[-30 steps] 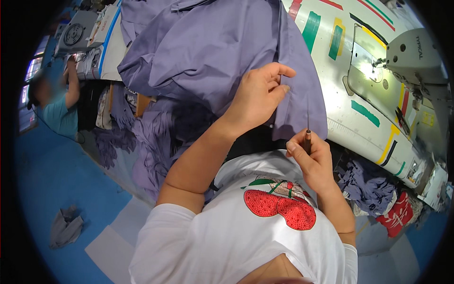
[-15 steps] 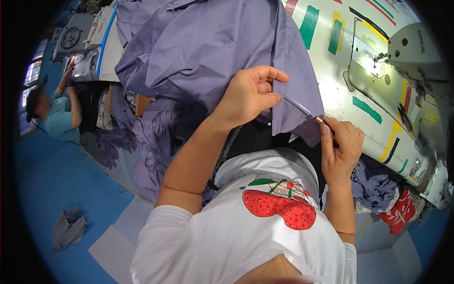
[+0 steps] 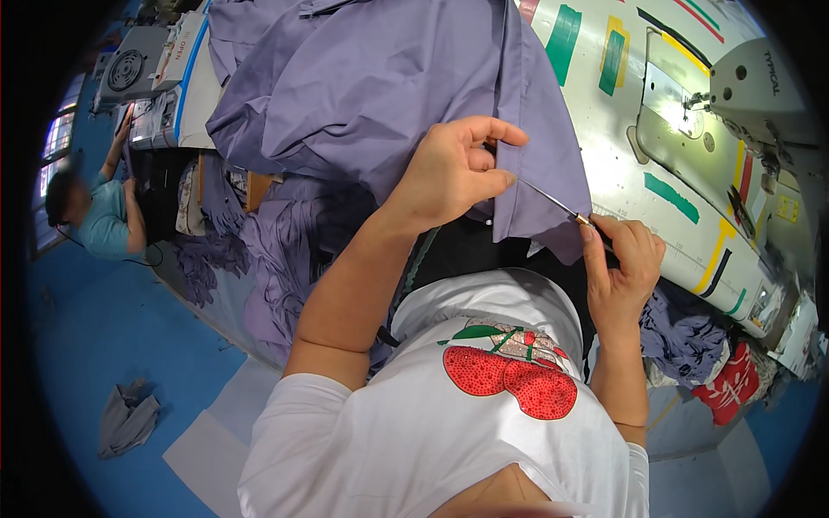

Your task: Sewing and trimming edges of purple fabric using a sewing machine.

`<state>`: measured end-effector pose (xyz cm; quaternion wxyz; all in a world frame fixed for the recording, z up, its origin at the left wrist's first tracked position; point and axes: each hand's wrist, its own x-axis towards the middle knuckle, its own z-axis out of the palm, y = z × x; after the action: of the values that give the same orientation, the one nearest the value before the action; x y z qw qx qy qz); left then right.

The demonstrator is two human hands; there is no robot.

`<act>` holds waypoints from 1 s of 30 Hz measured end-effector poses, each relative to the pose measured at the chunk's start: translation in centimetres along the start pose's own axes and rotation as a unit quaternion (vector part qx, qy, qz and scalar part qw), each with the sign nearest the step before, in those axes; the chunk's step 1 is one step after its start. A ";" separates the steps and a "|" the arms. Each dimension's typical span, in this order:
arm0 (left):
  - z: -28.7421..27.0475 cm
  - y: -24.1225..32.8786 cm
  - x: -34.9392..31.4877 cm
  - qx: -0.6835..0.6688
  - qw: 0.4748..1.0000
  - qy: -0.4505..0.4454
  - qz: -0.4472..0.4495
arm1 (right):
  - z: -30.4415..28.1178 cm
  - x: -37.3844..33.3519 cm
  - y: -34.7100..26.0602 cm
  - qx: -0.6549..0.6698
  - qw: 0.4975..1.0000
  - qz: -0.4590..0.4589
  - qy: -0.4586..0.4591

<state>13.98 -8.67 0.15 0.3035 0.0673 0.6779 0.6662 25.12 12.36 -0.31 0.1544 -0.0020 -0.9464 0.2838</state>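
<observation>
A large piece of purple cloth (image 3: 354, 104) with a long stitched fold near its right side lies across the worktable and hangs over the front edge. My left hand (image 3: 453, 177) is closed on the cloth beside that fold, thumb and fingers pinching it. Lower right, my right hand (image 3: 626, 263) grips the handle of an awl-like tool (image 3: 553, 200) with a thin metal shaft and a brass-coloured collar. The shaft slants up-left over the cloth, and its tip ends by my left thumb. Whether the tip pierces the cloth I cannot tell.
At right, a sewing machine (image 3: 760, 91) with its lamp lit stands on the white table (image 3: 596, 147), which bears coloured tape strips. More purple cloth (image 3: 289, 250) hangs at left. A person (image 3: 108, 211) works at far left. Grey cloth (image 3: 129, 419) lies on the blue floor.
My hands and the tool stay almost where they were, and the cloth has shifted only slightly. The person at far left has leaned a little.
</observation>
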 end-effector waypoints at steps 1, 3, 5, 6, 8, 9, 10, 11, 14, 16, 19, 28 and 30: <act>0.0 0.0 0.0 0.000 1.000 0.000 0.000 | 0.0 0.0 0.0 0.000 1.000 0.000 0.000; -0.1 0.0 0.0 0.007 1.000 -0.002 0.001 | 0.1 -0.1 0.1 0.006 1.000 0.002 0.003; 0.0 -0.1 0.0 0.000 1.000 -0.002 0.000 | 0.1 -0.1 0.1 0.009 1.000 0.005 0.003; 0.0 -0.1 0.0 -0.007 1.000 -0.003 0.000 | 0.2 -0.1 0.1 0.011 1.000 0.007 0.003; -0.1 -0.1 0.0 0.000 1.000 -0.003 -0.001 | 0.2 -0.1 0.0 0.010 1.000 0.008 0.003; -0.1 -0.1 0.0 0.006 1.000 -0.003 -0.003 | 0.2 -0.1 0.0 0.010 1.000 0.009 0.002; -0.1 -0.1 0.0 0.007 1.000 -0.002 -0.003 | 0.1 0.0 0.0 0.010 1.000 0.008 0.001; -0.1 -0.1 0.0 0.009 1.000 -0.002 -0.002 | 0.1 0.0 0.0 0.009 1.000 0.009 0.000; -0.1 0.0 -0.1 0.014 1.000 -0.001 0.000 | 0.1 0.0 0.0 0.007 1.000 0.010 -0.002; -0.1 0.0 -0.1 0.016 1.000 0.000 0.002 | 0.1 0.0 0.0 0.007 1.000 0.010 -0.002; -0.2 0.0 0.0 0.016 1.000 -0.001 0.001 | 0.1 0.0 0.0 0.011 1.000 0.009 -0.001; -0.4 0.0 0.0 0.015 1.000 -0.007 -0.003 | 0.2 0.0 0.1 0.018 1.000 0.010 -0.002; -0.7 -0.5 0.2 -0.011 1.000 -0.021 -0.001 | 0.2 0.1 0.2 0.025 1.000 0.009 0.000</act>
<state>13.67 -9.21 -0.45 0.3187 0.0774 0.6638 0.6721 24.96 12.39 -0.55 0.1519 -0.0072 -0.9389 0.3086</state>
